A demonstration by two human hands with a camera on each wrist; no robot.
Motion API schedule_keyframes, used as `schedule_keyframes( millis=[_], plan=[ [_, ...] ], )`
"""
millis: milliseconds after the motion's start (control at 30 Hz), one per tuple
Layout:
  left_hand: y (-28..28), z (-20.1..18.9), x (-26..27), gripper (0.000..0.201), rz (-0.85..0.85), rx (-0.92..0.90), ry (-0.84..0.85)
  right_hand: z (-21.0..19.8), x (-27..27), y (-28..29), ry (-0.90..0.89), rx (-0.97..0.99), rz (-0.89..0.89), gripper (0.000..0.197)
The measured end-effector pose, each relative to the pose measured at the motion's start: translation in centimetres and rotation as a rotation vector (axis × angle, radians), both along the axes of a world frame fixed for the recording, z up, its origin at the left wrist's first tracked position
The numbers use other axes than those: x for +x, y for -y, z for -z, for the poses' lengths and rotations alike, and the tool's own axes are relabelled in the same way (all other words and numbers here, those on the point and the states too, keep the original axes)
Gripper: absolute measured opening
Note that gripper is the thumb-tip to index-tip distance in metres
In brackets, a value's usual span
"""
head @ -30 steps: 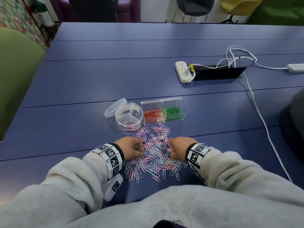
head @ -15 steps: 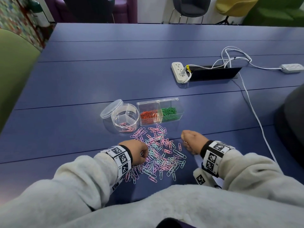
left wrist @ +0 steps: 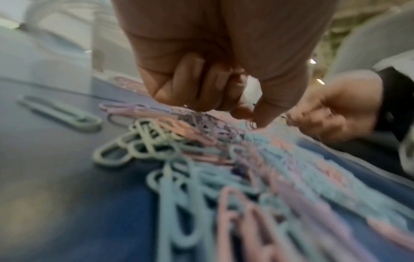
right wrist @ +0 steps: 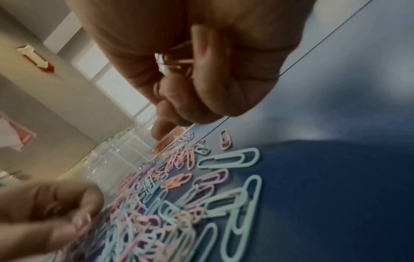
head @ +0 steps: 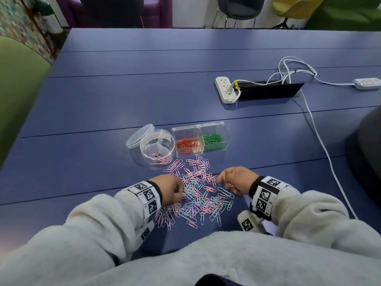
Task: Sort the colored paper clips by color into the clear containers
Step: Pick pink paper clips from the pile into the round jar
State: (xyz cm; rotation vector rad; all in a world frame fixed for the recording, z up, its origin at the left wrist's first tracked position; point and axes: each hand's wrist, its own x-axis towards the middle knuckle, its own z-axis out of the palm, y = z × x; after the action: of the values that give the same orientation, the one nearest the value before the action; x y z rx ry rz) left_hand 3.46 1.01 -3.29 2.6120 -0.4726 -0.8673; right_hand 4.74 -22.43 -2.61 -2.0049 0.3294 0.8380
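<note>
Loose pile of clips (head: 198, 195), pink, pale blue and lilac, sits by the tabletop's (head: 144, 89) near edge. Left hand (head: 172, 189) is down in it, fingers (left wrist: 260, 115) curled and pinching at a clip; whether one is actually caught, can't tell. Right hand (head: 235, 179) is curled round a few pink clips (right wrist: 179, 62). Farther in: round tub (head: 157, 148) with several pink ones, then the box (head: 201, 139) with orange and green. Best approach, I'd say: stick to one colour per handful, shake off tangled strays, drop low over the pink section.
</note>
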Motion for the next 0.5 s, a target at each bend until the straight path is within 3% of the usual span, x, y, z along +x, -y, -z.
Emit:
schedule_keyframes(
  millis=[167, 300, 500],
  plan=[
    [-1.6, -0.7, 0.3, 0.011, -0.234, -0.177, -0.037, -0.3, 0.0, -0.3, 0.097, -0.244, -0.229, 0.027],
    [-2.5, -0.9, 0.5, 0.015, -0.373, -0.261, -0.087, -0.4, 0.3, -0.5, 0.200, -0.424, -0.314, 0.016],
    [-2.4, -1.3, 0.5, 0.015, -0.501, -0.445, -0.216, -0.5, 0.1, -1.8, 0.197, -0.615, -0.498, 0.029]
  ],
)
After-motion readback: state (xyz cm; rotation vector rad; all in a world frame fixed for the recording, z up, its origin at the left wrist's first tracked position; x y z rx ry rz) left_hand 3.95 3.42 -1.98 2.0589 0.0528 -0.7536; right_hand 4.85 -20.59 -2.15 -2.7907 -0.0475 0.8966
